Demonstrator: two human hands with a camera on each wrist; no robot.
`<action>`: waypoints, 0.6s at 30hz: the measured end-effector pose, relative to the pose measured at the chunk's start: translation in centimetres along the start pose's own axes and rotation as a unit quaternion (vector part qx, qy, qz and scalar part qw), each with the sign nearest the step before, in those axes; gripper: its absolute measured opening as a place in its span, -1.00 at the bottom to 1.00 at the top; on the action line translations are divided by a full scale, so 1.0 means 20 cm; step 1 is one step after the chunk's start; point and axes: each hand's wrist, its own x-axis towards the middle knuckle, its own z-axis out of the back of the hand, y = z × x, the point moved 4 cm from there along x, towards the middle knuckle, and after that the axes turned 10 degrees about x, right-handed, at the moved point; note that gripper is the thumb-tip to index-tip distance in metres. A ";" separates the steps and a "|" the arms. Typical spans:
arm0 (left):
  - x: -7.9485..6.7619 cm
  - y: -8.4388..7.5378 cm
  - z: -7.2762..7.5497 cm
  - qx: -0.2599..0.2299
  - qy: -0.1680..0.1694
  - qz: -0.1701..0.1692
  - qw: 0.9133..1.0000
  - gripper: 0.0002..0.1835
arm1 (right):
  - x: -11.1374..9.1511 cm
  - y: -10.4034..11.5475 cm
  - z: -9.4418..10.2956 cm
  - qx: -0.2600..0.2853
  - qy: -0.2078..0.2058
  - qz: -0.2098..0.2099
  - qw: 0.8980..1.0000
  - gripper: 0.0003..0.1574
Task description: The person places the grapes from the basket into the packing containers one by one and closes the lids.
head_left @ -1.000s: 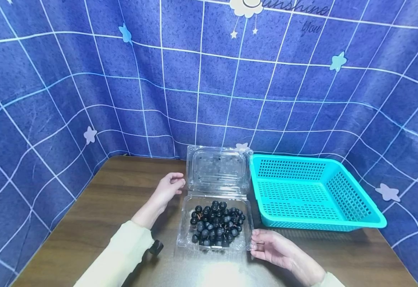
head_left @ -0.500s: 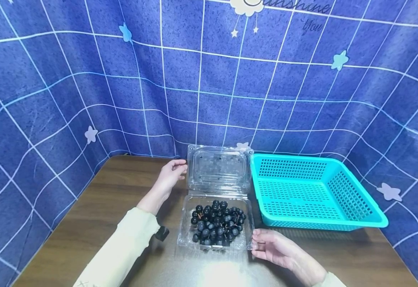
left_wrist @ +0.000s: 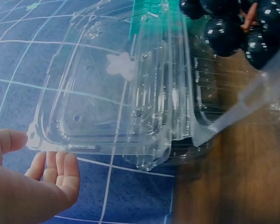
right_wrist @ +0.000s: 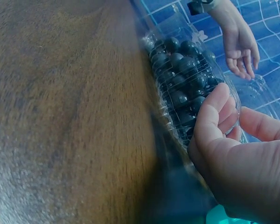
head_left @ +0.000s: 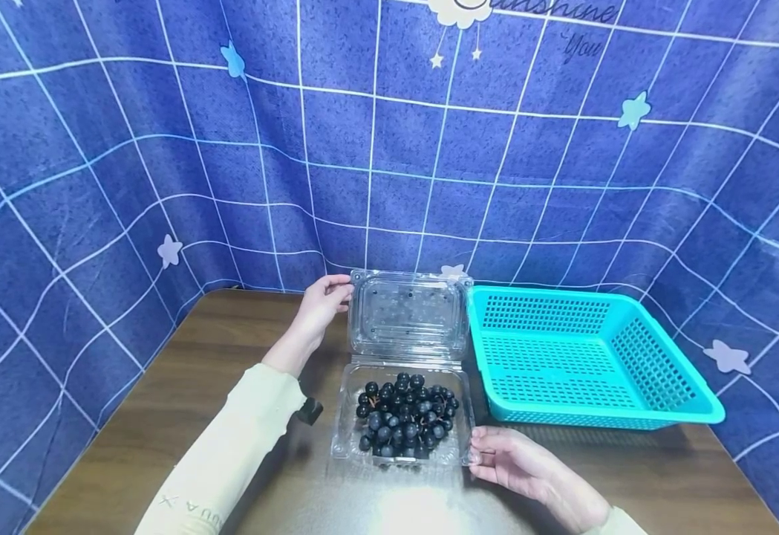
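Observation:
A clear plastic clamshell container [head_left: 399,459] lies open, with a bunch of dark grapes [head_left: 405,423] in its base. Its hinged lid [head_left: 408,316] leans up at the back. My left hand [head_left: 322,308] is at the lid's upper left corner; in the left wrist view the thumb and the relaxed fingers [left_wrist: 67,168] lie on either side of that corner, set apart. At the base's front right corner, my right hand [head_left: 512,464] pinches the rim between thumb and fingers, as the right wrist view also shows.
To the right of the container stands a turquoise plastic basket [head_left: 603,420] with perforated walls. Everything rests on a brown wooden table [head_left: 182,379]. Behind it hangs a blue curtain [head_left: 402,186] with a white grid, close to the lid.
My left hand has moved up and slightly right along the lid's left side to its upper corner. The right hand keeps its hold on the base, and the container stays in place.

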 end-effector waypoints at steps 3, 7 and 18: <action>0.02 -0.02 0.00 0.001 -0.001 0.000 1.000 -0.63 | 0.00 0.00 0.00 0.000 0.001 0.000 1.000 -0.68; 0.03 -0.05 0.00 0.001 -0.002 0.001 1.000 -0.64 | 0.00 0.00 0.00 0.000 0.004 0.003 1.000 -0.68; 0.07 -0.10 0.00 -0.014 0.018 -0.011 1.000 -0.67 | 0.00 0.00 -0.01 0.001 -0.002 0.001 1.000 -0.69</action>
